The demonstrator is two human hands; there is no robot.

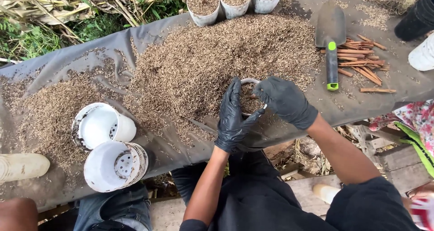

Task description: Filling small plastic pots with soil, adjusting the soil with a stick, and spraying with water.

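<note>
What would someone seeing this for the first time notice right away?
In the middle, the left hand and right hand, both in black gloves, close around a small white pot filled with husks. Behind them a big heap of brown husks spreads over the grey sheet. A trowel with a green-tipped handle lies at upper right beside cut sticks.

Both gloved hands meet at centre.
Left hand fingers point to 12 o'clock; right hand curls, arm trailing to 5 o'clock.
</note>
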